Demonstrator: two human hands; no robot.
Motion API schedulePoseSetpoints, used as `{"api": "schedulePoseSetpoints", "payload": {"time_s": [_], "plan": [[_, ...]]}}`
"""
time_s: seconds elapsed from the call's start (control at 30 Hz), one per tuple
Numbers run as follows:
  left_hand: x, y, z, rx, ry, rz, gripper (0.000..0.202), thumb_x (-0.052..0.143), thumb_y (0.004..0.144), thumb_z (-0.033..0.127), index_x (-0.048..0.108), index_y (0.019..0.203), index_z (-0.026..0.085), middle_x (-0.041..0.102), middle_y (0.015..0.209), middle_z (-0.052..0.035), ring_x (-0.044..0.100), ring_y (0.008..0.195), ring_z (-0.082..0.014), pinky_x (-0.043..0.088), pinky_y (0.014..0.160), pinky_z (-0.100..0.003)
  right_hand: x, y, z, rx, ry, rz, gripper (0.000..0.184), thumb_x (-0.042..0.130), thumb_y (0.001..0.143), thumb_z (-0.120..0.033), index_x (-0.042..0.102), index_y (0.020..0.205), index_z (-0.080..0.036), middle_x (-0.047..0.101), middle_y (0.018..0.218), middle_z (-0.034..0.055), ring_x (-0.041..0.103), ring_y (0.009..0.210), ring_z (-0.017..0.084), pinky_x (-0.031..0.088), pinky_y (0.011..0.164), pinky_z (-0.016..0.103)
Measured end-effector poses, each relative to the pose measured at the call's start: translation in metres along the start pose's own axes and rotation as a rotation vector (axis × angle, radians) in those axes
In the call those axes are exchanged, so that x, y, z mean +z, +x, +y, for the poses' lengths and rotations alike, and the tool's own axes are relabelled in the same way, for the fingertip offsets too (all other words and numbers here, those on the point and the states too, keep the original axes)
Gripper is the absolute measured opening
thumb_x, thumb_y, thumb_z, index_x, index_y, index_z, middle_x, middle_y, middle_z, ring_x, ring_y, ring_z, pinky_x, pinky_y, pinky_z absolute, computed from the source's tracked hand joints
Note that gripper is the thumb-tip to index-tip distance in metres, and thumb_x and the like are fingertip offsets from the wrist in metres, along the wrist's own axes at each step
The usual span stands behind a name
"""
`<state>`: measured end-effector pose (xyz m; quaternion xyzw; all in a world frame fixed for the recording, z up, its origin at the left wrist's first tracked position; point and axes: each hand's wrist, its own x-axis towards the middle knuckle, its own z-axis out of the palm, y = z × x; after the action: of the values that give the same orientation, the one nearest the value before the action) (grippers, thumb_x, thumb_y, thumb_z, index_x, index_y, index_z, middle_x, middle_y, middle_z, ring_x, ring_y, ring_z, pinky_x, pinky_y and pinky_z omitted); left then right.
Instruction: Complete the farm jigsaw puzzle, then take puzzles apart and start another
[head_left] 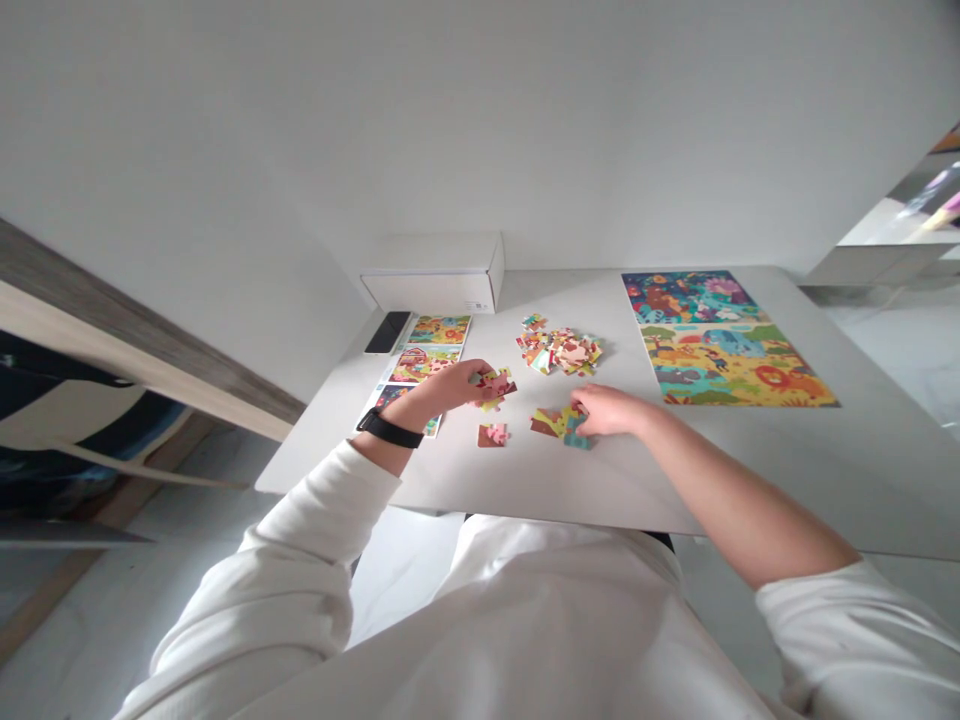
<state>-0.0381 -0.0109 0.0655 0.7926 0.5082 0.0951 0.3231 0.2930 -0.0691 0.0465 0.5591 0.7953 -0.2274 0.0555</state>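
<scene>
My left hand [450, 385], with a black band on its wrist, is closed around a small cluster of joined puzzle pieces [496, 384] held just above the white table [525, 480]. My right hand [611, 410] rests on the table with its fingers curled on another joined group of pieces [559, 424]. A single brown and pink piece [492, 435] lies between the two hands. Behind them sits a loose pile of colourful pieces [561, 350].
A finished colourful animal puzzle [720, 340] lies at the right of the table. Picture cards [427, 355] lie at the left, with a black phone [388, 332] and a white box [435, 272] behind them. A wall runs along the left side.
</scene>
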Motion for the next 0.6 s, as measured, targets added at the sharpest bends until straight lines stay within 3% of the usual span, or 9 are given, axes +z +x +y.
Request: {"api": "schedulePoseSetpoints", "payload": {"time_s": [0.13,0.3,0.4,0.5,0.6], "plan": [[0.014,0.000,0.019,0.055,-0.030,-0.143,0.049,0.077,0.085,0.052,0.075,0.123,0.022,0.081,0.102,-0.0043,0.073,0.090,-0.0216,0.053,0.077,-0.029,-0.001,-0.001,-0.001,0.028,0.098,-0.038,0.048,0.086,0.075,-0.025,0.070,0.120,-0.021,0.078,0.115,0.0089,0.072,0.095,0.025,0.048,0.074,0.027],[0.047,0.018,0.051,0.130,0.201,-0.218,0.062,0.081,0.083,0.041,0.071,0.142,0.024,0.080,0.128,-0.0070,0.075,0.110,-0.0252,0.055,0.092,-0.028,-0.009,-0.004,0.002,-0.035,0.210,0.005,0.038,0.077,0.077,-0.016,0.072,0.114,-0.021,0.079,0.108,0.0047,0.070,0.090,0.022,0.046,0.071,0.025],[0.062,0.032,0.060,0.220,0.339,-0.234,0.055,0.082,0.084,0.039,0.075,0.136,0.023,0.079,0.129,-0.0090,0.074,0.115,-0.0279,0.054,0.095,-0.029,-0.012,-0.009,0.011,-0.044,0.272,0.062,0.033,0.075,0.078,-0.016,0.074,0.110,-0.022,0.080,0.102,0.0029,0.070,0.087,0.021,0.047,0.072,0.025],[0.068,0.040,0.064,0.299,0.425,-0.226,0.037,0.081,0.085,0.036,0.081,0.120,0.024,0.079,0.118,-0.0087,0.075,0.106,-0.0265,0.054,0.089,-0.028,-0.014,-0.015,0.025,-0.012,0.309,0.114,0.035,0.075,0.080,-0.017,0.076,0.115,-0.022,0.081,0.102,0.0034,0.071,0.087,0.021,0.048,0.074,0.026],[0.067,0.041,0.068,0.318,0.452,-0.218,0.036,0.084,0.081,0.034,0.080,0.114,0.021,0.076,0.117,-0.0100,0.074,0.098,-0.0246,0.054,0.082,-0.028,-0.015,-0.018,0.040,0.041,0.328,0.183,0.040,0.077,0.080,-0.021,0.076,0.121,-0.022,0.080,0.100,0.0039,0.070,0.083,0.021,0.049,0.075,0.027]]}}
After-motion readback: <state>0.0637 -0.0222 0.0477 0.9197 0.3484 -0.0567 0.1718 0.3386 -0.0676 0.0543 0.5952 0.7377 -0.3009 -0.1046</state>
